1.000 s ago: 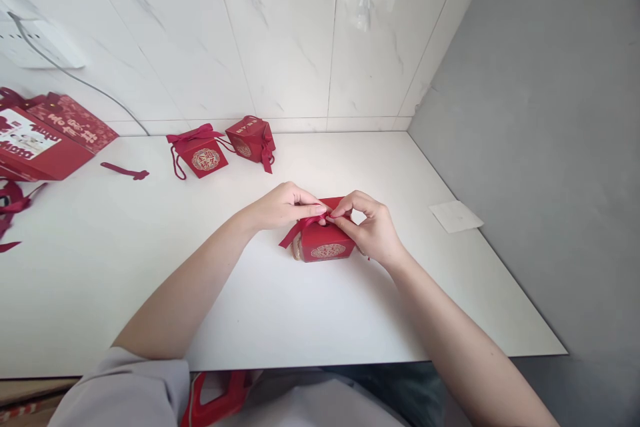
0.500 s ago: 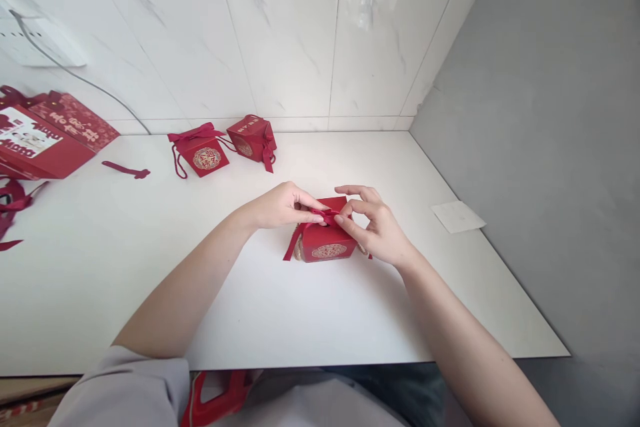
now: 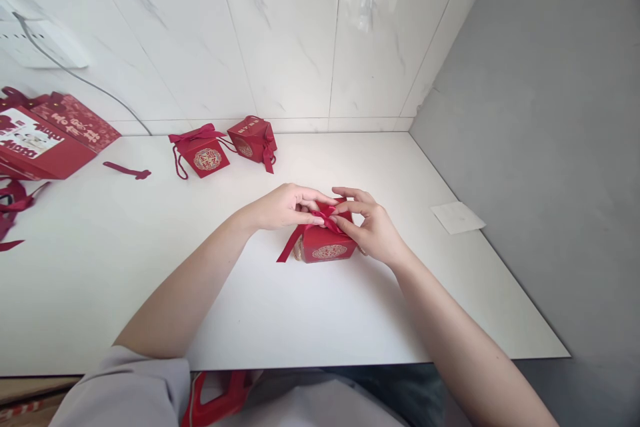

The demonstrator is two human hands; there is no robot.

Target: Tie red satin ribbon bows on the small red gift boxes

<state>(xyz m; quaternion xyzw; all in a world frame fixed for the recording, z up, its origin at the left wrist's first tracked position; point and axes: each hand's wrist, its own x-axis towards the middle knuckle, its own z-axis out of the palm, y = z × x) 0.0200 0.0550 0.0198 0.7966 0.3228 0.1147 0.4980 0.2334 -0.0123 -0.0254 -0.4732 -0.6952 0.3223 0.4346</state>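
- The small red box (image 3: pixel 327 245) stands upright near the middle of the white counter (image 3: pixel 300 310), its gold round emblem facing the camera.
- The left hand (image 3: pixel 285 207) rests at the top left of the box, thumb and fingertips pinched shut on the red ribbon (image 3: pixel 320 217) that crosses the lid.
- The right hand (image 3: pixel 374 228) is at the top right of the box, its fingers curled in and pinching the same ribbon. Half a second ago these fingers were spread and lifted off it; now they have closed in, and the two hands nearly meet over the lid.
- One ribbon tail (image 3: pixel 287 251) hangs down the left side of the box to the counter, reaching a little further left than before.
- The box itself has not shifted.
- Two more red boxes (image 3: pixel 204 157) with ribbons sit together well behind, near the tiled wall (image 3: pixel 280 33).
- A larger red box (image 3: pixel 43 140) lies at the far left, with a loose red strip (image 3: pixel 126 171) just beside it.
- A white slip of paper (image 3: pixel 457 217) lies near the right edge of the counter.
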